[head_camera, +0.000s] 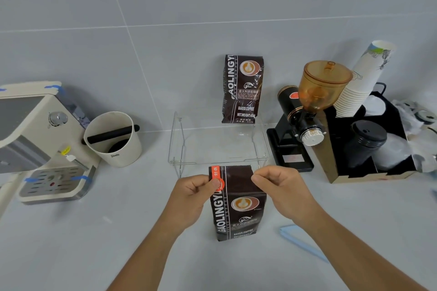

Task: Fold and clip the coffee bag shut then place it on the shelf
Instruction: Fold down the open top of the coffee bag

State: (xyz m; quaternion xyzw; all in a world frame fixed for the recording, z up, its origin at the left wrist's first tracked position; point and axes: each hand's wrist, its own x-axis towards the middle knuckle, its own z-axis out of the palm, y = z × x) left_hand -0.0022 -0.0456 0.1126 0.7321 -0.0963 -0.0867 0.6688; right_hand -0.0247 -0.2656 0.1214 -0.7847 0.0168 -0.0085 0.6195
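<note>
The coffee bag (pixel 237 203) stands upright on the grey counter (pixel 118 243), just in front of the clear shelf (pixel 220 146). Its flat top edge points up and is not folded over. The left hand (pixel 194 196) pinches the bag's upper left corner, thumb and fingers closed on the red label strip there. The right hand (pixel 281 186) pinches the upper right corner in the same way, fingers curled in on the edge.

A pale blue clip (pixel 302 241) lies on the counter to the right of the bag, partly hidden under the right forearm. A second coffee bag (pixel 242 90) stands on top of the shelf against the wall. To the right of the shelf are a black grinder (pixel 305 111) with an amber hopper, a stack of paper cups (pixel 361 82) and a black organiser (pixel 369 149). To the left are a white tub (pixel 113 139) with a black bar across it and a cream espresso machine (pixel 40 139).
</note>
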